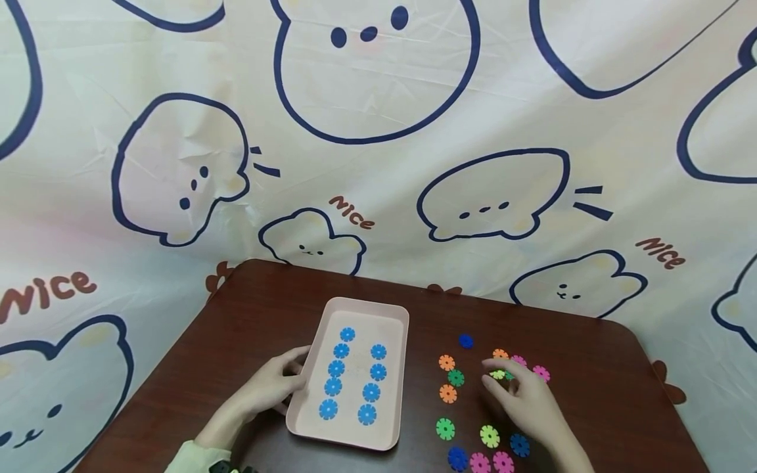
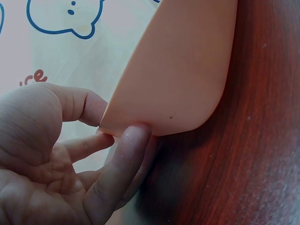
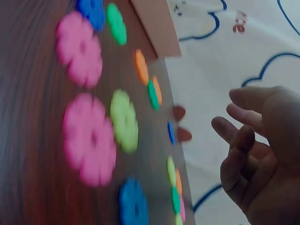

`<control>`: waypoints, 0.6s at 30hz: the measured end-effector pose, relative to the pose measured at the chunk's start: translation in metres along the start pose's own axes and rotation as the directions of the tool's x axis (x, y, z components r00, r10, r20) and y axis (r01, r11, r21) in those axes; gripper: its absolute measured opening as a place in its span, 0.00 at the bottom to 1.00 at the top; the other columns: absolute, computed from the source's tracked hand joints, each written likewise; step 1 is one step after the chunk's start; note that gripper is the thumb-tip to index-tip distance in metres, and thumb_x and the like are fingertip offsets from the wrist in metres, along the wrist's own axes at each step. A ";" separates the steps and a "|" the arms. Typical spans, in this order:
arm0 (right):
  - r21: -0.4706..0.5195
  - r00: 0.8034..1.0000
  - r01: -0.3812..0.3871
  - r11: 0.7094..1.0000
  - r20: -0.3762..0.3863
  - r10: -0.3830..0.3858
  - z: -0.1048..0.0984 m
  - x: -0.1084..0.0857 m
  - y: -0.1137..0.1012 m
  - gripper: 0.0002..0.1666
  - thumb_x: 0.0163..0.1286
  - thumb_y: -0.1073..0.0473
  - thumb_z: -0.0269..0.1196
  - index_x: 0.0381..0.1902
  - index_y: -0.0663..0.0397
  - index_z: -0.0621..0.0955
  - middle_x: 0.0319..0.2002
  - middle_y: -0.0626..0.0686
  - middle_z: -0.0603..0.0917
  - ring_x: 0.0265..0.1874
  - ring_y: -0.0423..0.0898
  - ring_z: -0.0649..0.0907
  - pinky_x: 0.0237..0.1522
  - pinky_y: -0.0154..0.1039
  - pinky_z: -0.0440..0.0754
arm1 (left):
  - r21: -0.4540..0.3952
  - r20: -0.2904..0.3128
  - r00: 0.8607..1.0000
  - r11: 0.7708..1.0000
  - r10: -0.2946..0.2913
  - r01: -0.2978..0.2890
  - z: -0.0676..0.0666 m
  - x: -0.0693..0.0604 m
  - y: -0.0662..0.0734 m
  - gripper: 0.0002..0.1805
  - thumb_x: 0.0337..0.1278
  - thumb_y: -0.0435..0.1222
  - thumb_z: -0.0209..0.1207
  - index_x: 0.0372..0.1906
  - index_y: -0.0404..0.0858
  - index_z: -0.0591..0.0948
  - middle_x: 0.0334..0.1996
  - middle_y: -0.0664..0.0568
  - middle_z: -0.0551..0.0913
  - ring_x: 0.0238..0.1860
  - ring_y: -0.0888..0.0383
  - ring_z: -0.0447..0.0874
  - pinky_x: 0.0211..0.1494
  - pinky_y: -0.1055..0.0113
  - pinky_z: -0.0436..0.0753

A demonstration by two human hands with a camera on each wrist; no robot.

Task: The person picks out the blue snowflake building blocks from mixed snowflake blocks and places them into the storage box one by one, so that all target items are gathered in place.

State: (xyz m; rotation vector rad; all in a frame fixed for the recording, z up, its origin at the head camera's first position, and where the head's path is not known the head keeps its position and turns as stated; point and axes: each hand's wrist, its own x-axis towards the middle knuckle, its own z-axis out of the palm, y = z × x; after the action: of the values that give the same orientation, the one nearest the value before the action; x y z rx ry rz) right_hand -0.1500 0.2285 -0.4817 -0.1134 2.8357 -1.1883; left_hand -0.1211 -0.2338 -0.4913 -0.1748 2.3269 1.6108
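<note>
A pale pink tray (image 1: 355, 433) lies on the table, holding two columns of light blue notched plastic discs (image 1: 333, 386). My left hand (image 1: 269, 387) holds the tray's left rim; in the left wrist view its fingers bend around the edge and press the outer wall (image 2: 173, 84). To the right of the tray, my right hand (image 1: 526, 401) hovers over loose discs, fingers bent and apart. Nothing shows between them in the right wrist view. Yellow-green discs (image 1: 498, 374) and a green one (image 1: 509, 375) lie beneath this hand, partly hidden by it.
Loose discs lie on the dark wooden table (image 1: 278, 289): orange (image 1: 447, 393), green (image 1: 445, 429), pink (image 1: 503, 462) and dark blue (image 1: 457, 458). Behind the table hangs a white cloth (image 1: 390, 184) with cartoon outlines.
</note>
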 end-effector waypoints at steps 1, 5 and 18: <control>-0.007 1.000 -0.008 1.000 0.003 0.008 -0.003 -0.002 0.004 0.19 0.72 0.49 0.69 0.58 0.44 0.85 0.38 0.48 0.84 0.17 0.47 0.73 0.21 0.37 0.75 | 0.001 0.001 1.000 1.000 0.002 -0.002 0.000 0.000 0.000 0.35 0.64 0.31 0.62 0.76 0.37 0.69 0.46 0.40 0.77 0.36 0.49 0.85 0.25 0.51 0.87; -0.038 0.999 -0.036 0.999 0.022 0.037 -0.012 -0.012 0.019 0.20 0.71 0.48 0.70 0.58 0.45 0.85 0.30 0.49 0.80 0.18 0.47 0.72 0.21 0.36 0.73 | 0.008 -0.003 1.000 1.000 0.002 -0.002 0.000 0.001 0.000 0.35 0.64 0.31 0.62 0.76 0.36 0.68 0.46 0.41 0.77 0.36 0.50 0.85 0.25 0.51 0.87; -0.062 0.981 -0.010 0.998 0.193 0.022 -0.025 -0.034 0.065 0.27 0.67 0.45 0.72 0.60 0.49 0.84 0.49 0.50 0.83 0.21 0.43 0.73 0.22 0.34 0.73 | 0.000 -0.002 1.000 1.000 -0.001 0.001 0.000 0.001 -0.001 0.35 0.63 0.30 0.61 0.76 0.36 0.68 0.45 0.40 0.77 0.35 0.49 0.85 0.24 0.50 0.87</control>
State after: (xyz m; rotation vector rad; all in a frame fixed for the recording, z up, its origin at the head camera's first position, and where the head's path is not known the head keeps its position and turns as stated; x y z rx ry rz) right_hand -0.1213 0.2949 -0.5094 -0.1981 2.6975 -1.0275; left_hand -0.1219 -0.2342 -0.4924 -0.1784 2.3283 1.6106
